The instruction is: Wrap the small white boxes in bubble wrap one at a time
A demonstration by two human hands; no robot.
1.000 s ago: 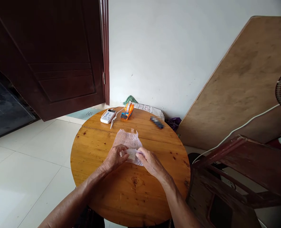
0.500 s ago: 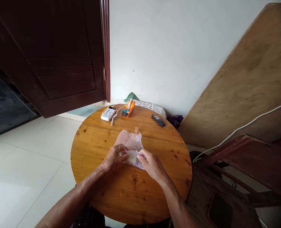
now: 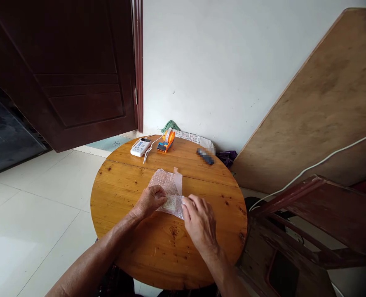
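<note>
A sheet of clear, pinkish bubble wrap point(image 3: 163, 178) lies on the round wooden table in front of me, folded over a small flat item point(image 3: 170, 203) with pale markings that shows through the plastic. My left hand point(image 3: 152, 201) pinches the wrap at the fold's left side, thumb against fingers. On the right, my right hand point(image 3: 199, 220) has its fingers curled at the fold's right edge, thumb and fingertips gripping the plastic. A strip of tape point(image 3: 176, 170) sticks up from the wrap's far edge.
Toward the back of the table point(image 3: 124, 243) lie a white power bank point(image 3: 140, 147) with a cable, an orange tape dispenser point(image 3: 166, 141) and a blurred dark object point(image 3: 205, 156). A wooden chair point(image 3: 325, 214) stands to the right. A dark door point(image 3: 87, 82) is at the left.
My right hand has turned and now lies more over the wrap's right edge. The wrap's right side is folded inward at the far end. My left hand keeps its pinch.
</note>
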